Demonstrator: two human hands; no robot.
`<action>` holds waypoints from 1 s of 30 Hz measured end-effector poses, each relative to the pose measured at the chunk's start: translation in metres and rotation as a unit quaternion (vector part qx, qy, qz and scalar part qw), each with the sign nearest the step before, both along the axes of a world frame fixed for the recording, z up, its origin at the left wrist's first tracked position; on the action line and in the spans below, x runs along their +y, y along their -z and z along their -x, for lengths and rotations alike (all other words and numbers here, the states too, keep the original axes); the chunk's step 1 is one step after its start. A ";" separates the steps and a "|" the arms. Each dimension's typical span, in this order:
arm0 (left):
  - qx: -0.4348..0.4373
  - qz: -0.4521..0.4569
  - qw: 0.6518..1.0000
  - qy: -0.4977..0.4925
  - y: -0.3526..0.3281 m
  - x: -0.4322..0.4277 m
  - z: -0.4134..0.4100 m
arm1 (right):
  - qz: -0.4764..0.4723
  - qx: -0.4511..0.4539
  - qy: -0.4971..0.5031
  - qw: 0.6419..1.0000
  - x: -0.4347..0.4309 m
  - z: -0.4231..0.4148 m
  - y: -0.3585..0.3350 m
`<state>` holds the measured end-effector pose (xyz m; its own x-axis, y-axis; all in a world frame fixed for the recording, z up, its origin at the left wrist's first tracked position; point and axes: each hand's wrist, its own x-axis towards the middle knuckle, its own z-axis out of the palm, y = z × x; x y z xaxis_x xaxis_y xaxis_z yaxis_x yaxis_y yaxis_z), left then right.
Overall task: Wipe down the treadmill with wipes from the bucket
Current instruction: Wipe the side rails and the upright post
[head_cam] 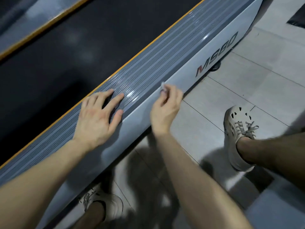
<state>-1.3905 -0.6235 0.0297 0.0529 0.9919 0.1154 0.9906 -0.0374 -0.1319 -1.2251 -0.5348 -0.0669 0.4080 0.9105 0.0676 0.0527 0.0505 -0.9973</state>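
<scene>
1. The right hand's fingers point(171, 91) are curled together, pinching a small crumpled wipe point(163, 87) at their tips. Only a scrap of the white wipe shows past them.
2. The wipe is pressed against the treadmill point(206, 58), right where the ribbed side rail point(165, 53) meets the smooth pale side cover.
3. The right hand point(165, 108) hangs over that outer edge, wrist toward the floor.
4. The left hand point(97, 116) lies flat on the ribbed rail just beside it, fingers point(115, 100) straight and spread apart, holding nothing; the thumb rests at the rail's outer edge.
5. A thin yellow strip point(140, 52) runs along the rail's inner side, and beyond it lies the black running belt point(74, 47).
6. The side cover carries dark lettering with a red mark, blurred.
7. The person stands on a pale tiled floor point(247, 71) in light perforated shoes, one point(237, 134) to the right and one point(105, 207) close under the treadmill's side.
8. A dark mat point(297, 15) lies at the far right corner.
</scene>
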 end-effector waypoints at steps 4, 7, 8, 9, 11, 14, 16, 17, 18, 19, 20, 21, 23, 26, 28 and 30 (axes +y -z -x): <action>-0.001 0.002 1.000 -0.002 0.001 -0.001 0.002 | -0.048 -0.048 -0.173 0.983 -0.145 0.049 -0.002; -0.003 -0.003 1.000 0.000 0.003 -0.002 0.003 | 0.010 -0.021 -0.144 0.989 -0.110 0.035 0.021; -0.007 -0.003 1.000 0.001 0.003 -0.001 0.004 | 0.049 -0.001 -0.104 0.993 -0.077 0.022 0.029; -0.011 -0.004 1.000 0.001 0.003 -0.001 0.004 | 0.089 0.006 -0.071 0.994 -0.038 0.002 0.038; -0.017 -0.007 1.000 0.004 0.004 0.000 0.005 | 0.154 -0.025 -0.041 0.987 0.035 -0.039 0.054; -0.025 -0.006 1.000 0.005 0.004 0.002 0.006 | 0.203 -0.039 -0.047 0.977 0.068 -0.057 0.068; -0.025 -0.006 1.000 0.004 0.004 0.001 0.005 | 0.188 -0.023 -0.057 0.980 0.030 -0.033 0.071; -0.023 -0.007 1.000 0.004 0.004 0.001 0.005 | 0.190 -0.011 -0.080 0.979 -0.005 -0.013 0.076; -0.022 -0.009 1.000 0.004 0.004 0.001 0.005 | 0.215 0.012 -0.117 0.969 -0.045 0.005 0.075; -0.022 -0.010 1.000 0.005 0.003 0.000 0.005 | 0.247 0.037 -0.162 0.955 -0.088 0.022 0.072; -0.022 -0.010 1.000 0.006 0.003 -0.001 0.005 | 0.279 0.074 -0.203 0.936 -0.126 0.036 0.065; -0.023 -0.008 1.000 0.005 0.003 -0.001 0.005 | 0.294 0.097 -0.220 0.925 -0.153 0.049 0.061; -0.026 -0.005 1.000 0.004 0.004 0.001 0.006 | 0.304 0.114 -0.209 0.922 -0.169 0.058 0.059; -0.027 -0.010 1.000 0.002 0.005 0.000 0.007 | 0.270 0.079 -0.127 0.951 -0.096 0.021 0.062; -0.031 -0.014 0.999 0.003 0.005 0.000 0.007 | 0.249 0.054 -0.051 0.966 -0.007 -0.026 0.059; -0.038 -0.014 0.999 0.004 0.005 0.002 0.007 | 0.216 0.047 0.032 0.975 0.077 -0.066 0.040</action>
